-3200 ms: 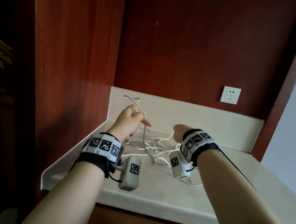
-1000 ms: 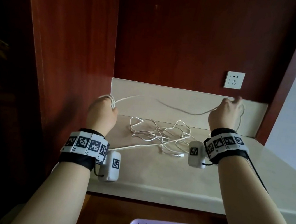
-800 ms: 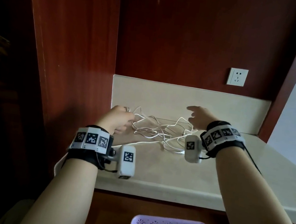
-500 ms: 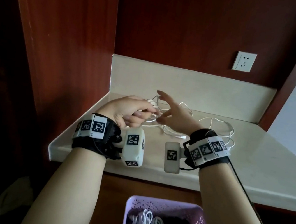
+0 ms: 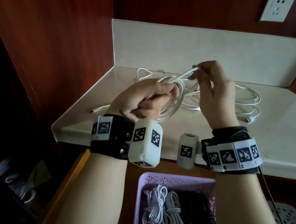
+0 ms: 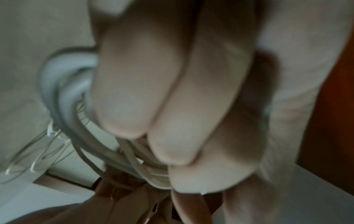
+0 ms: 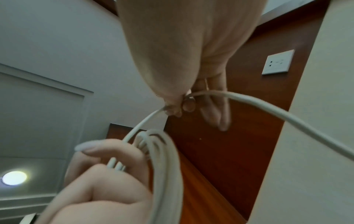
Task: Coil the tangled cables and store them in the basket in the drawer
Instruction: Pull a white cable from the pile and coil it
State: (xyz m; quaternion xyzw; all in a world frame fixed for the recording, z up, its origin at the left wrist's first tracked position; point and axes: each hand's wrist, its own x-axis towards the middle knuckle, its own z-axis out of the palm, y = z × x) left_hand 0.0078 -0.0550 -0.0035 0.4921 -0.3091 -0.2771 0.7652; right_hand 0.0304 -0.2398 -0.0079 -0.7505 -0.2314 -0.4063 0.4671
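Left hand (image 5: 141, 99) fingers curl round the white cable coil (image 5: 173, 96); right hand (image 5: 215, 94) fingers pinch its strand.

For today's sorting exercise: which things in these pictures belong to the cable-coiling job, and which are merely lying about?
Part of the job:
- white cable coil gripped by left hand
- its free strand, pinched by right hand
- loose white cables on the cream counter
- lilac plastic basket holding coiled cables
- wooden drawer

Just there:
- white wall socket
- white perforated tray
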